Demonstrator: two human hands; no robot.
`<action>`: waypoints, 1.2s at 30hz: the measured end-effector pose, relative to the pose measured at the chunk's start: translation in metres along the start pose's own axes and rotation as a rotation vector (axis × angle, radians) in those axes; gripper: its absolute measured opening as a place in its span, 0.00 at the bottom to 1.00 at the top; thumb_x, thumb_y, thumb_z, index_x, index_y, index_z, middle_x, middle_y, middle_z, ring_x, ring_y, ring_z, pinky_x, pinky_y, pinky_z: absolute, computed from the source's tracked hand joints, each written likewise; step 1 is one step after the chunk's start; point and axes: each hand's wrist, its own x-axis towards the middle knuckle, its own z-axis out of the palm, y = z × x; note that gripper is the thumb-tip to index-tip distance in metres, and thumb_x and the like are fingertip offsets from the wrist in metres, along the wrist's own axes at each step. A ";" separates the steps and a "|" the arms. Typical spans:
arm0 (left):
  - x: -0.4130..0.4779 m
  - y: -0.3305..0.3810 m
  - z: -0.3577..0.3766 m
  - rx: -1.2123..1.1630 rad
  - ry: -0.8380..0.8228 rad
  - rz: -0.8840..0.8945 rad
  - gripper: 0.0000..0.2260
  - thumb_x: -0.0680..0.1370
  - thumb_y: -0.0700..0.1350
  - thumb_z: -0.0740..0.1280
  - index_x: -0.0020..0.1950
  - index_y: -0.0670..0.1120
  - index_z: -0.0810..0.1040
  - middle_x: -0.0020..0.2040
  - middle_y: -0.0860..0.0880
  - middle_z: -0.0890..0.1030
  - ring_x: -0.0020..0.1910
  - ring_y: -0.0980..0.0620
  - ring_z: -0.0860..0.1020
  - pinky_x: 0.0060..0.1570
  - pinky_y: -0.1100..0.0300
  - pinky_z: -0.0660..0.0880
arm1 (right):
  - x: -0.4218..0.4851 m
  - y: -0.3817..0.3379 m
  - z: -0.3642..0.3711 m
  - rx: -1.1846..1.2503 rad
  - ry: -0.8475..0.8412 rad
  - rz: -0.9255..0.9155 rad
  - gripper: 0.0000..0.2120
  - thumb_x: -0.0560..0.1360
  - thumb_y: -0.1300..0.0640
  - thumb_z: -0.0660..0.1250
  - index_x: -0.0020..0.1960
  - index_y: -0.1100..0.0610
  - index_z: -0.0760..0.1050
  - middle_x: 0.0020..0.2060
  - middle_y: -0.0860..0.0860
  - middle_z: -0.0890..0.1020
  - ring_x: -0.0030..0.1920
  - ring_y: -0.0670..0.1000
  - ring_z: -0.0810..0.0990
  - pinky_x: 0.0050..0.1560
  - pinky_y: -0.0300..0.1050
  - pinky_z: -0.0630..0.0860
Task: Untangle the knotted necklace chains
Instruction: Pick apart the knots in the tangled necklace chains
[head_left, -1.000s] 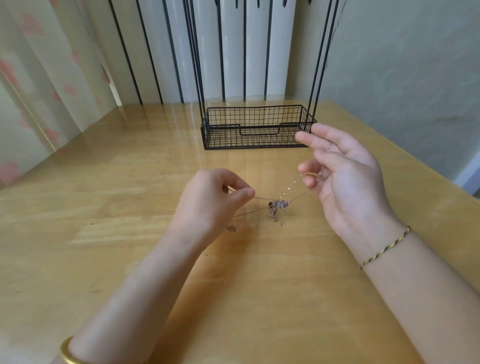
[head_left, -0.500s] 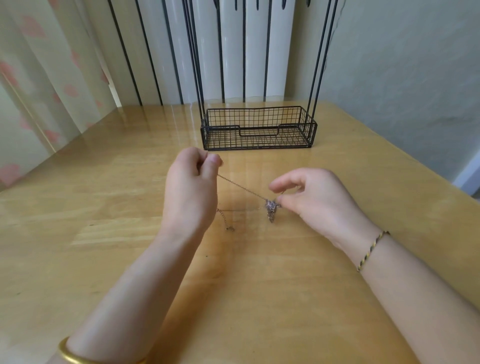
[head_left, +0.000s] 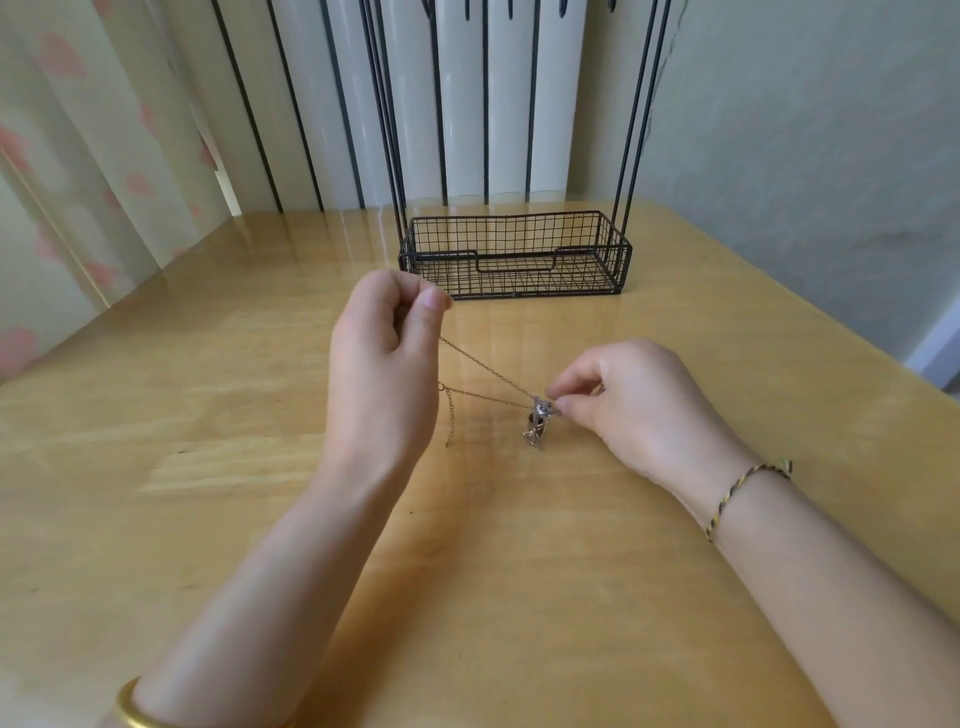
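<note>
Right hand went from spread fingers to pinching the knotted cluster, just above the table. Left hand, now raised, pinches the gold chain taut. Knot looks isolated but still tangled.

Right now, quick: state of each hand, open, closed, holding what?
Left hand: closed, pinching the chain between thumb and forefinger.
Right hand: closed, pinching the chain at the knotted cluster.
</note>
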 end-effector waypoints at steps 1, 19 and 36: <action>-0.001 0.001 0.000 0.001 -0.012 0.018 0.07 0.80 0.43 0.62 0.43 0.47 0.74 0.32 0.56 0.70 0.31 0.59 0.67 0.34 0.67 0.67 | 0.000 0.000 -0.001 -0.021 0.033 -0.004 0.04 0.74 0.59 0.69 0.44 0.54 0.83 0.41 0.47 0.80 0.44 0.50 0.77 0.44 0.42 0.73; -0.017 0.003 0.006 0.705 -0.526 0.098 0.03 0.77 0.50 0.62 0.47 0.55 0.68 0.37 0.57 0.82 0.36 0.56 0.75 0.34 0.59 0.69 | 0.003 -0.008 -0.004 0.449 0.412 -0.243 0.08 0.76 0.61 0.64 0.41 0.49 0.75 0.34 0.43 0.75 0.32 0.49 0.75 0.38 0.40 0.73; -0.020 0.003 0.009 0.460 -0.592 -0.010 0.24 0.69 0.57 0.74 0.54 0.52 0.63 0.56 0.59 0.79 0.31 0.55 0.74 0.45 0.49 0.77 | -0.002 -0.017 -0.005 0.964 0.365 -0.142 0.08 0.78 0.64 0.61 0.43 0.56 0.75 0.35 0.48 0.77 0.27 0.45 0.71 0.26 0.32 0.65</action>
